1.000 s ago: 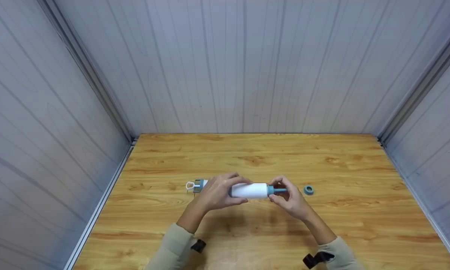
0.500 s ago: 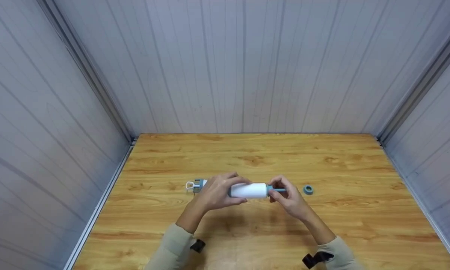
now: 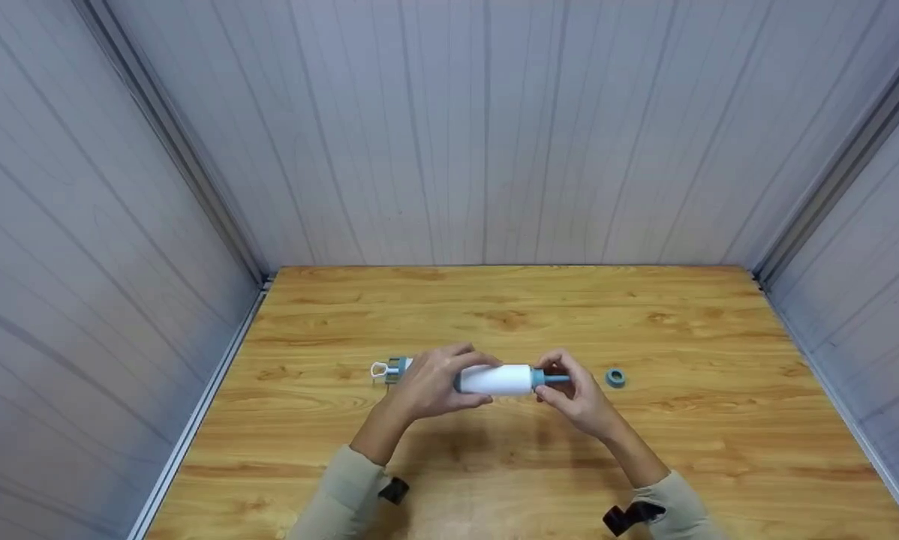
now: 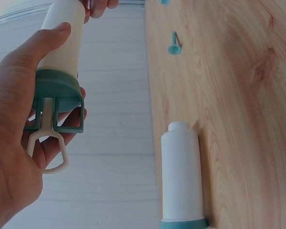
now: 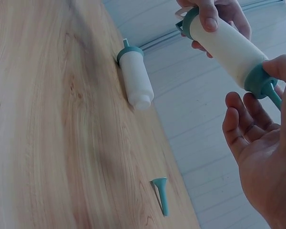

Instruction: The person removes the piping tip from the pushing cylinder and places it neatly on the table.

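Left hand (image 3: 436, 384) grips — right hand (image 3: 578, 399) pinches, both angled inward.

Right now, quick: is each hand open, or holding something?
Left hand: holding a white bottle, fingers curled around it.
Right hand: pinching the teal nozzle cap on that bottle's end.

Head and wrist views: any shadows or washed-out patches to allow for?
Head view: held tube looks bright, nearly featureless, with soft shadows on the table below; left wrist view: lying tube casts a shadow beside it; right wrist view: dim shadow streaks on the table.
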`<state>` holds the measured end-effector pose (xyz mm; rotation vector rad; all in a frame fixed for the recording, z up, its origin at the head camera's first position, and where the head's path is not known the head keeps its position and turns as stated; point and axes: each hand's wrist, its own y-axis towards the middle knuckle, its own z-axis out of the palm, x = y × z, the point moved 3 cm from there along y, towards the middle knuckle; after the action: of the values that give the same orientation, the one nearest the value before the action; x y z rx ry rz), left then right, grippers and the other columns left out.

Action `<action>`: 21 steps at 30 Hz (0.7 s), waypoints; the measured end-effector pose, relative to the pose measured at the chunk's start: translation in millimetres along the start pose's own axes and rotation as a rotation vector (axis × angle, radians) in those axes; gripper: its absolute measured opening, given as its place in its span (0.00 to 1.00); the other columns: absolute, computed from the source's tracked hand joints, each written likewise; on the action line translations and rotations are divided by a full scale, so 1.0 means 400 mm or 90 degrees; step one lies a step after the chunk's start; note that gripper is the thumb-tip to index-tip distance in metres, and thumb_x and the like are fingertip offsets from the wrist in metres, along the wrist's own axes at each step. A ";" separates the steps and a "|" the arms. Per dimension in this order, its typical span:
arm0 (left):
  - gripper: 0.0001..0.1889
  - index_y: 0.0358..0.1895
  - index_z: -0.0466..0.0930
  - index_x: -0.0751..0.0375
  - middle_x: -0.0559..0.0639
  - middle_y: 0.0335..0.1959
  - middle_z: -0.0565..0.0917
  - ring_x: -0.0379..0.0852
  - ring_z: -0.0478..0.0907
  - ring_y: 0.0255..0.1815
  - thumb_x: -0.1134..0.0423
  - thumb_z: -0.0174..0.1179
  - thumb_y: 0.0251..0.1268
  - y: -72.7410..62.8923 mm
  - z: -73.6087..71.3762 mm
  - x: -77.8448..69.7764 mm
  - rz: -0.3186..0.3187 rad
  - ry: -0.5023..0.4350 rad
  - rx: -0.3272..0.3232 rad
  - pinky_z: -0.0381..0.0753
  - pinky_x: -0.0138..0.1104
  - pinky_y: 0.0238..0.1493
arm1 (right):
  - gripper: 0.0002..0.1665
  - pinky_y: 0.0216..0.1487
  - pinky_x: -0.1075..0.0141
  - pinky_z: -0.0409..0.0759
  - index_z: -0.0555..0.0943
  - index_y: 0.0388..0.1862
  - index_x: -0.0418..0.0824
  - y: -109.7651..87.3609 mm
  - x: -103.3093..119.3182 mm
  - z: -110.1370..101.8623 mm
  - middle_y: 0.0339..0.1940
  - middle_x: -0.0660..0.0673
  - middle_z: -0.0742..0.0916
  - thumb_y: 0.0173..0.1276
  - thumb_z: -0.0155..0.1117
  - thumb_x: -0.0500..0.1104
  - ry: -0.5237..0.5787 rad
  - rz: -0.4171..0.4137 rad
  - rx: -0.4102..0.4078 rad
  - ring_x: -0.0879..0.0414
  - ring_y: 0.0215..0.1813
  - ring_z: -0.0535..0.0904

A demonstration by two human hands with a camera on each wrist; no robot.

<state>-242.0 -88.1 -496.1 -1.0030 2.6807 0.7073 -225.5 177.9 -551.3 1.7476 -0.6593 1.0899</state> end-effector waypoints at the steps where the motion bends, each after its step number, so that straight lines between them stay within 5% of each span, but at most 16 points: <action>1: 0.23 0.65 0.90 0.45 0.52 0.52 0.92 0.51 0.92 0.45 0.50 0.82 0.68 -0.001 -0.001 0.000 -0.001 -0.001 0.000 0.94 0.45 0.46 | 0.15 0.49 0.66 0.92 0.71 0.62 0.22 0.000 0.000 0.000 0.57 0.50 0.83 0.82 0.59 0.24 0.001 0.002 0.000 0.62 0.50 0.87; 10: 0.24 0.65 0.89 0.45 0.53 0.53 0.92 0.51 0.93 0.46 0.50 0.82 0.68 -0.003 -0.006 -0.005 0.001 -0.001 -0.001 0.94 0.45 0.46 | 0.11 0.46 0.64 0.92 0.72 0.62 0.23 0.004 -0.001 -0.002 0.50 0.52 0.84 0.88 0.54 0.28 -0.001 0.029 0.004 0.62 0.44 0.86; 21: 0.25 0.66 0.89 0.45 0.53 0.54 0.92 0.52 0.93 0.47 0.49 0.81 0.68 -0.006 -0.001 -0.005 -0.004 0.001 0.003 0.94 0.46 0.47 | 0.13 0.47 0.67 0.91 0.73 0.61 0.23 -0.002 0.000 0.001 0.54 0.52 0.84 0.82 0.58 0.24 -0.005 -0.002 -0.007 0.62 0.48 0.87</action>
<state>-239.0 -88.7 -496.0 -1.0119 2.6784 0.6979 -224.8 177.6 -551.6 1.7436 -0.6656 1.0750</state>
